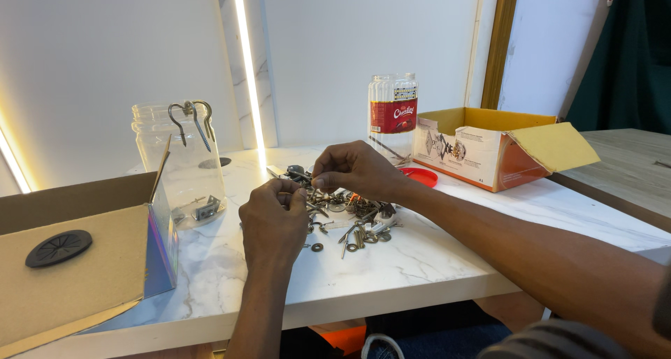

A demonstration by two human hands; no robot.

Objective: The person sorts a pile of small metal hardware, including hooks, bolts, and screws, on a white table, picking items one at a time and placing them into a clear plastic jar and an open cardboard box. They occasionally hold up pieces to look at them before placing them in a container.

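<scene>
Marble-patterned white tabletop point(391, 261) carries a loose heap of small metal hardware point(349, 216), screws, washers and bolts, spread between the person's two hands. The left hand point(274, 223) is curled with its back to the camera, fingertips drawn together at the near-left edge of the heap; what it pinches is too small to tell. The right hand point(356, 170) hovers just above the heap, thumb and forefinger closed on a tiny dark piece that cannot be made out. The two hands sit close, fingertips nearly meeting. To the left stands a clear glass jar point(183, 167) with metal hooks point(192, 121) hung over its rim and a few bits at its bottom. A brown cardboard box point(77, 261) with a black round disc point(59, 248) on its flap lies at the near left. Behind the heap stands a clear plastic jar with a red label point(393, 114), a red lid point(421, 176) beside it, and an open yellow-lined carton point(496, 149) to the right.
</scene>
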